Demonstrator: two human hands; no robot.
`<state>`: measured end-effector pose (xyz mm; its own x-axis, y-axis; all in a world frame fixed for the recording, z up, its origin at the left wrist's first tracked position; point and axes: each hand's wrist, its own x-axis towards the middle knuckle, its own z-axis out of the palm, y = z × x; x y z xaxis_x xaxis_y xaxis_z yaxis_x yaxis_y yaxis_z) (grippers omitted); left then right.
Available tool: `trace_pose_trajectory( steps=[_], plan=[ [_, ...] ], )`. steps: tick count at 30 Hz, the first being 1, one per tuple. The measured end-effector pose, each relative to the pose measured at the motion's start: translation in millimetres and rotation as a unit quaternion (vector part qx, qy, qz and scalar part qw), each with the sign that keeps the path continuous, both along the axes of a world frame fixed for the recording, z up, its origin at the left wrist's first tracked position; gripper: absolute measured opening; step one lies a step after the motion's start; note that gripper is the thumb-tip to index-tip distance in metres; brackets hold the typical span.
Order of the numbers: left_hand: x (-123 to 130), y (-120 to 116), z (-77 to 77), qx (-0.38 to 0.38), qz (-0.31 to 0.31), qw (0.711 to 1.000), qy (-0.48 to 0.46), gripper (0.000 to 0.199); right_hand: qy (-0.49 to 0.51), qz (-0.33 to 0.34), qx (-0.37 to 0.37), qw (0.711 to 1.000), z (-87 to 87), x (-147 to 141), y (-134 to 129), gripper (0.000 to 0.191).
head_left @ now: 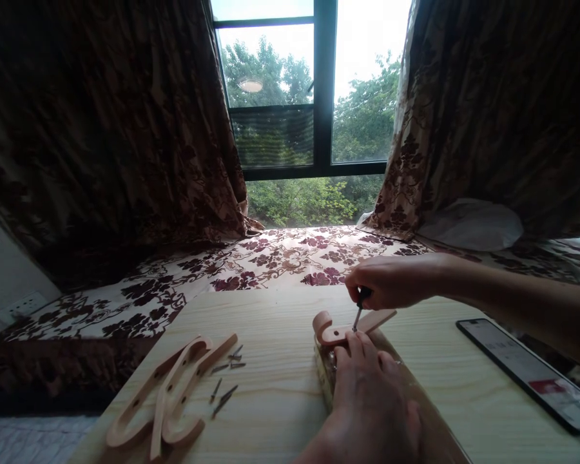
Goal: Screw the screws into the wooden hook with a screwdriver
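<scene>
My right hand (pixel 391 281) is closed round the black handle of a screwdriver (pixel 357 317). The shaft points down, and its tip meets a pale wooden hook (pixel 331 331) near my left fingertips. The hook lies across the far end of a brown board (pixel 418 386), with a dark hole showing near its curl. My left hand (pixel 367 393) presses over the hook and board, its fingers gripping close to the screwdriver tip. Whether a screw is under the tip is hard to make out. Several more wooden hooks (pixel 162 386) lie to the left, beside several loose screws (pixel 225 399).
A smartphone (pixel 526 374) with a lit screen lies on the right of the light wooden table (pixel 265 328). Beyond the table is a ledge covered in floral cloth (pixel 280 258), below a window between patterned curtains. A pale plastic bag (pixel 473 223) rests at the right.
</scene>
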<state>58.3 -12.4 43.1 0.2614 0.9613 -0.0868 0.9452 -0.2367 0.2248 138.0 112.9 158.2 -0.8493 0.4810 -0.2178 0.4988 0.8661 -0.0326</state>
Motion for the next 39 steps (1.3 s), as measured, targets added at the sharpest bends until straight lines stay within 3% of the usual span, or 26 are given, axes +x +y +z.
trace_pose_trajectory(
  steps=[7, 25, 30, 39],
  plan=[
    [-2, 0, 10.6, -0.008, -0.003, 1.0, 0.001, 0.064, -0.005, -0.008, -0.008, 1.0, -3.2, -2, 6, 0.027],
    [-2, 1, 7.5, -0.007, -0.009, 1.0, 0.006, 0.064, -0.004, -0.02, -0.007, 1.0, -1.2, -2, 6, 0.027],
    [-4, 2, 13.3, 0.002, -0.012, 1.0, 0.015, 0.062, -0.011, -0.028, -0.001, 1.0, -0.7, -4, 5, 0.025],
    [-10, -1, 12.3, 0.001, -0.013, 1.0, -0.023, 0.064, -0.028, -0.014, 0.002, 1.0, 2.5, 1, 1, 0.033]
  ],
)
